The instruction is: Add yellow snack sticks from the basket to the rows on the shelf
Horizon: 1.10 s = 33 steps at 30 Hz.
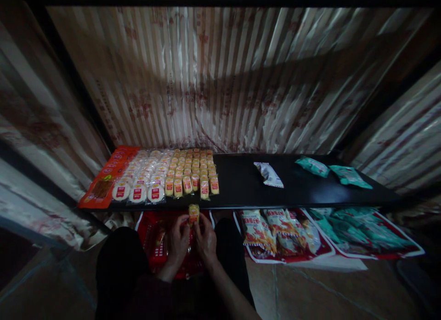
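Note:
A small yellow packaged snack with a red label is held upright between my two hands, just in front of the shelf edge. My left hand pinches its left side, and my right hand grips it from the right. Rows of similar yellow snacks stand on the black shelf beyond my hands. To their left lie rows of round white crackers in clear wrappers. Below my hands is a red basket with a few packets inside, partly hidden by my hands.
An orange packet lies at the shelf's left end. Farther right are a white-blue bag and two green bags. Baskets of snack bags and green bags sit below the front edge. A striped curtain hangs behind.

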Tool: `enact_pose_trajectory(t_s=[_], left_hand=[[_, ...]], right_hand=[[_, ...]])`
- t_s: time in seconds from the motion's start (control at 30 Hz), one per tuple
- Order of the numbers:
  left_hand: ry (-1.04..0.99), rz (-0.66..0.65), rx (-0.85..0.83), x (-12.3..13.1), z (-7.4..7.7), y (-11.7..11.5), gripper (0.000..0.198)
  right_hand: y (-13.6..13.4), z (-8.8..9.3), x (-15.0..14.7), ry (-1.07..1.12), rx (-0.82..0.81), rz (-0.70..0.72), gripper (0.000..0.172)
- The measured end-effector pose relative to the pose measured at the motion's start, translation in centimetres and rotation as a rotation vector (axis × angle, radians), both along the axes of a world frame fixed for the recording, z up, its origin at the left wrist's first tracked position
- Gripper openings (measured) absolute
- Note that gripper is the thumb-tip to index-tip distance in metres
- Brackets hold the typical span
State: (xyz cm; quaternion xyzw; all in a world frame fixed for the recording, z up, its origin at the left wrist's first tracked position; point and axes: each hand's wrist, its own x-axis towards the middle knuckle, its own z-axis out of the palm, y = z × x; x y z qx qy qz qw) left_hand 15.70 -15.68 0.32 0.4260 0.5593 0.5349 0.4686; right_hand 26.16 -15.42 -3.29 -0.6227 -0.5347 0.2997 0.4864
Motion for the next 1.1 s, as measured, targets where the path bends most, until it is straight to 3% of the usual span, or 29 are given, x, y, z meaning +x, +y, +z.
enact_pose_trajectory(t_s=[0.2, 0.37, 0.67, 0.87, 1.1], left_hand=[[0.039, -0.034, 0.058, 1.2, 0.7, 0.8, 0.023], [0.222, -0.052, 0.210, 1.8, 0.7, 1.6, 0.024], [0.340, 0.051, 0.303, 1.6, 1.2, 4.8, 0.023], [0.302, 0.071, 0.236, 1.7, 0.3, 7.0, 0.027], [0.419, 0.110, 0.255, 2.1, -1.0, 8.3, 0.026]], right_hand=[[0.6, 0.7, 1.2, -0.028, 0.053, -0.050, 0.041], [1.4, 1.3, 1.8, -0.111, 0.136, -0.066, 0.039], [3.9, 2.2, 0.6, -0.238, 0.242, -0.075, 0.043], [4.8, 2.3, -0.4, -0.263, 0.294, -0.039, 0.044], [5.7, 0.7, -0.3, -0.248, 0.317, -0.032, 0.048]])
